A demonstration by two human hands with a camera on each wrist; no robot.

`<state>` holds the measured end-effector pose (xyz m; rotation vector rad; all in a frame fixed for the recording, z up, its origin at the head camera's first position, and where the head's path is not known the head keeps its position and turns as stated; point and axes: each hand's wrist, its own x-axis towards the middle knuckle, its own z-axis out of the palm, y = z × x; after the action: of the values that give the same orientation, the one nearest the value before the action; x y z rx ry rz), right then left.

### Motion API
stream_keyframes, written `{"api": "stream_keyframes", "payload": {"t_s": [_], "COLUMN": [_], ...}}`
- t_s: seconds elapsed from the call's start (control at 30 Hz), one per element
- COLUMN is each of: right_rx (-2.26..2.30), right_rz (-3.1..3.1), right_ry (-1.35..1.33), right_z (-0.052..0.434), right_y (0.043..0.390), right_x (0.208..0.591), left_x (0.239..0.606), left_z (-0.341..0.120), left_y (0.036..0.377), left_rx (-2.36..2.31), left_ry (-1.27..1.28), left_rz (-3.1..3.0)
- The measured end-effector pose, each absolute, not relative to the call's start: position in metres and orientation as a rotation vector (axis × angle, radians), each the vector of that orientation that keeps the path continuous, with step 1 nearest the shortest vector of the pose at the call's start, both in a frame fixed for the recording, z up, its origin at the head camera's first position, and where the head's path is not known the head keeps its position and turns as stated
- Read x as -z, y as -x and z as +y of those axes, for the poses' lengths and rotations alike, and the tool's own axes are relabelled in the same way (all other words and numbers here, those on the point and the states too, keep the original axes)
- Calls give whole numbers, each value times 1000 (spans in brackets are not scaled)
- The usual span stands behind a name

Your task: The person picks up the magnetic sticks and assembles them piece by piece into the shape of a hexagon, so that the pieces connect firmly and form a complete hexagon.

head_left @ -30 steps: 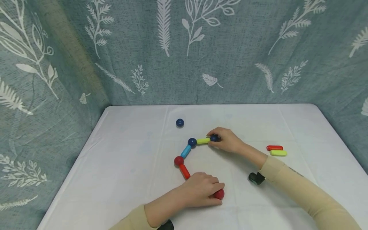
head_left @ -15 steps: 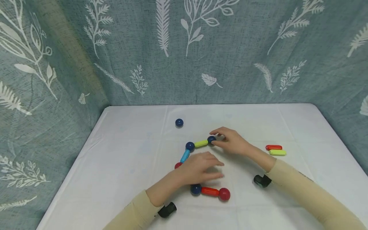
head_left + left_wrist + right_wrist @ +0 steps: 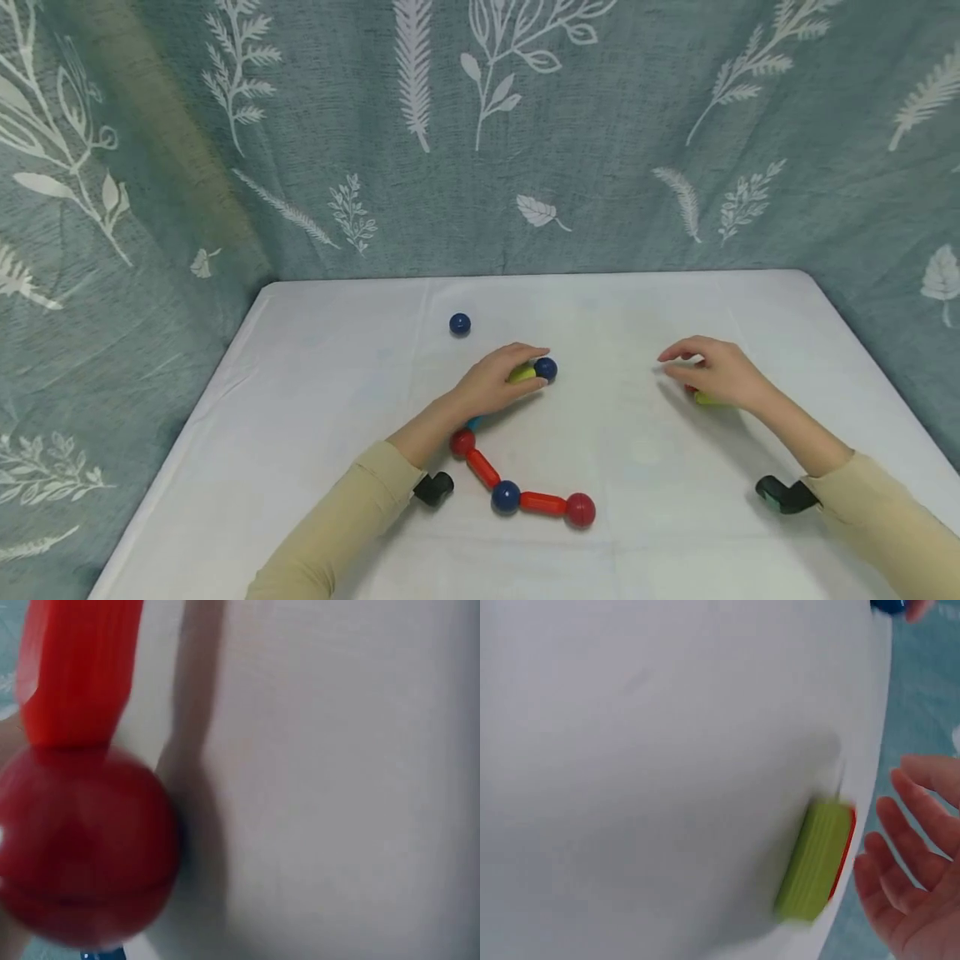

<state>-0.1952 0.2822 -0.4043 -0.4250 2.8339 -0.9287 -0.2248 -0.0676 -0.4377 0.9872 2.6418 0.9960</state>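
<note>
A bent chain of balls and rods lies mid-table. My left hand point(image 3: 497, 379) has finger and thumb around its far end, a yellow-green rod point(image 3: 522, 374) and a blue ball point(image 3: 546, 369). The light blue rod point(image 3: 474, 423) is mostly covered by that hand, which hides the ball beyond it. From a red ball point(image 3: 462, 442) the chain runs through red rods and another blue ball point(image 3: 506, 497) to a red end ball point(image 3: 581, 510). My right hand point(image 3: 716, 371), fingers loosely bent and holding nothing, hovers over a loose yellow-green rod point(image 3: 814, 859) and red rod point(image 3: 843, 856).
A single blue ball point(image 3: 460, 324) sits toward the back of the white table point(image 3: 337, 375). A patterned green-blue curtain point(image 3: 465, 208) hangs behind the table and along its left side. Each wrist carries a dark camera, the right one point(image 3: 783, 493) beside the cuff.
My left hand let go of the chain's red end ball and moved up to the far blue end. My right hand released that blue ball and moved right, over the loose rods.
</note>
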Motion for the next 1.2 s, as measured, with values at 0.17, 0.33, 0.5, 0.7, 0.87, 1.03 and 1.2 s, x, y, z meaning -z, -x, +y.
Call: {"api": "stream_keyframes", "payload": {"t_s": [0.17, 0.33, 0.5, 0.7, 0.87, 1.03, 1.2], "right_rx": [839, 839, 845, 849, 876, 922, 987], "right_rz": [2809, 2760, 2759, 2784, 2795, 2815, 2794], "right_ry": [291, 208, 205, 224, 294, 444, 615], "right_z": [310, 320, 318, 306, 292, 267, 233], "right_y": [189, 189, 192, 197, 200, 203, 209], "right_x": [404, 407, 411, 415, 419, 422, 426], "left_x": [443, 445, 446, 445, 445, 445, 445], "left_z": [-62, -62, -63, -62, -63, -64, -65], "left_y": [224, 223, 223, 221, 219, 218, 216], "left_rx": [-975, -983, -989, -1000, -1009, -1015, -1015], "left_ry": [-938, -877, -837, -818, -799, -786, -769], "left_rz": [2671, 2703, 2702, 2707, 2711, 2716, 2722]}}
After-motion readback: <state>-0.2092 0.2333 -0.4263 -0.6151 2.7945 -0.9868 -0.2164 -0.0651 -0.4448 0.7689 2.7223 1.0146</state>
